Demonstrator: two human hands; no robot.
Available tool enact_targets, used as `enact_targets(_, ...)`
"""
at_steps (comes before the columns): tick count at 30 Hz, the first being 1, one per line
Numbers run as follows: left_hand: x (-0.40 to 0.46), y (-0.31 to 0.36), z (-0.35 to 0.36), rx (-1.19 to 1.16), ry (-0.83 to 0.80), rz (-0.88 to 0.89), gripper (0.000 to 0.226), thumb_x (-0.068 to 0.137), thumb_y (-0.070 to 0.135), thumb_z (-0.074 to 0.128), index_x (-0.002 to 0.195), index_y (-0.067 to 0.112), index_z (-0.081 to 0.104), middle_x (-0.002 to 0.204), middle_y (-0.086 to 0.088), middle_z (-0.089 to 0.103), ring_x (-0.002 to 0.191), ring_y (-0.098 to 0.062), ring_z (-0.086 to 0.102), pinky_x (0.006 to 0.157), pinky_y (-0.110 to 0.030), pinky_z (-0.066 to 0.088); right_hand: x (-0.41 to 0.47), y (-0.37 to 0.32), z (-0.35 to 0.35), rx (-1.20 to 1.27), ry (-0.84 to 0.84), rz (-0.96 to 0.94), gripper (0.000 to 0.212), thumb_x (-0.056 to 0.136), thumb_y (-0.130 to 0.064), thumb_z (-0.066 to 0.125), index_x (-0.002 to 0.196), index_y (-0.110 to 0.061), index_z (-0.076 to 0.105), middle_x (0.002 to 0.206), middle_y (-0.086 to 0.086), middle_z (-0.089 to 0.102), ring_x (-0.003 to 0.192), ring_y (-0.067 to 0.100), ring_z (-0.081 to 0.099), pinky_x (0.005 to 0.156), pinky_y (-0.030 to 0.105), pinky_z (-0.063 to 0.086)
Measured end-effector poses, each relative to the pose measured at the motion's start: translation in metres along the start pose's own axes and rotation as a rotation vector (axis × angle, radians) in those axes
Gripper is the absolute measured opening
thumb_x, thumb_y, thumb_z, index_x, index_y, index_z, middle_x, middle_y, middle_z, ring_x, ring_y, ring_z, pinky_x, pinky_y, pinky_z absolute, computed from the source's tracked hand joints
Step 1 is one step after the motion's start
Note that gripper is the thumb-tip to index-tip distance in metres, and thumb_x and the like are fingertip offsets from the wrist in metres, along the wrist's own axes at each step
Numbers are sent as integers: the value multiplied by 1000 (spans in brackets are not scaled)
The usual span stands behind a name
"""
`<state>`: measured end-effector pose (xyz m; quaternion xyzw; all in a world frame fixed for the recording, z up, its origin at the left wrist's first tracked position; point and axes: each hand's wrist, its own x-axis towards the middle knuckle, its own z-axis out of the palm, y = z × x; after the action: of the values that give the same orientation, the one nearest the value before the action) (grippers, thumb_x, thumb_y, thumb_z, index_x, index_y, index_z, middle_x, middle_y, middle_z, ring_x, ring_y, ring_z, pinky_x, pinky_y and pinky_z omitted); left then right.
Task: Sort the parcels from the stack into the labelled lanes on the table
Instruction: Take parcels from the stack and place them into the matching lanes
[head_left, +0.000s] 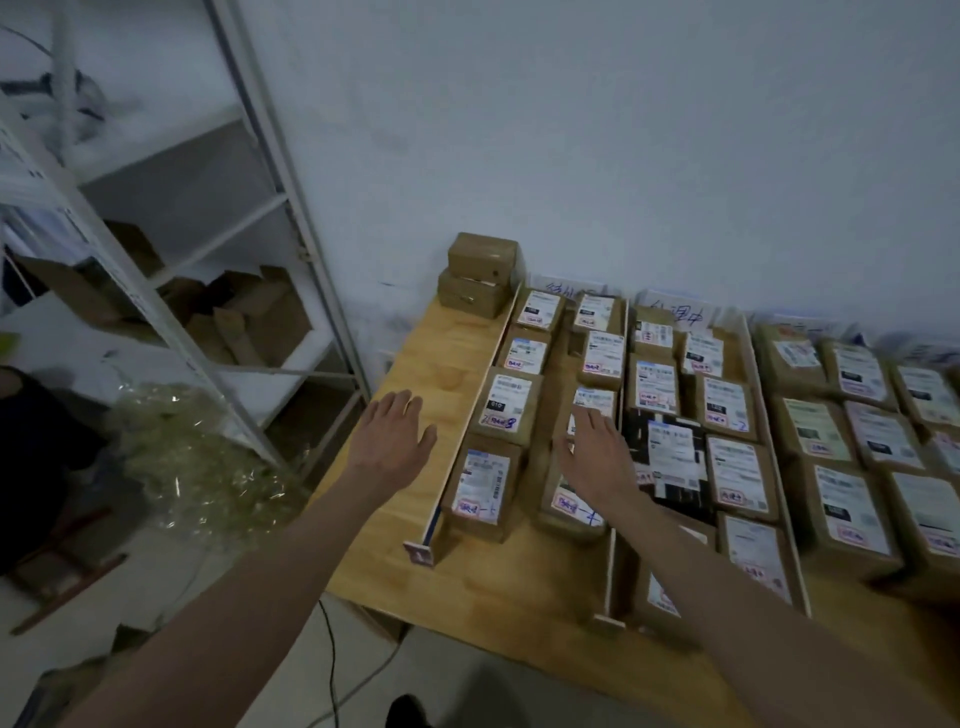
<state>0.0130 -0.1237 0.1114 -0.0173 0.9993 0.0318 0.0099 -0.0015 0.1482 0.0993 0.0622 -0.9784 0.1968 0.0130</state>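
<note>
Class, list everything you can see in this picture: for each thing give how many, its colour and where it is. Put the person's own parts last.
Table: one, light wood, against the wall.
Stack: two brown parcels, one on the other, at the table's far left corner.
Sorted parcels: many, brown with white labels, one black, lying in rows in the lanes.
Dividers: several thin boards, running front to back between the lanes.
Lane signs: a few, white paper with blue writing, on the wall behind the lanes.
Shelf: one, white metal, left of the table, holding brown cartons.
Plastic wrap: a clear crumpled heap, on the floor by the shelf.
Cable: one, dark, on the floor under the table's edge.
Hands: left open above bare table; right open over the first lane's parcels.
</note>
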Motion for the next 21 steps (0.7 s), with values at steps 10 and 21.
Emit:
enact_targets(10,52,-98,2,15,-58,88,57,103,48,32,148,13,37,155,-8,36,143,-27,31,119,-42,24,30,-89,56,-7,-31,113,48,101,-34,45,144,-16,39,142,5,48,132,25,44,110,42,39)
enact_targets(21,163,-108,5,-6,-72,142,57,103,48,33,150,16,35,157,-7,34,144,-25,31,118,-41,24,140,-98,68,-50,-1,102,50,101,-34,44,147,-15,37,147,6,44,136,24,40,114,40,33)
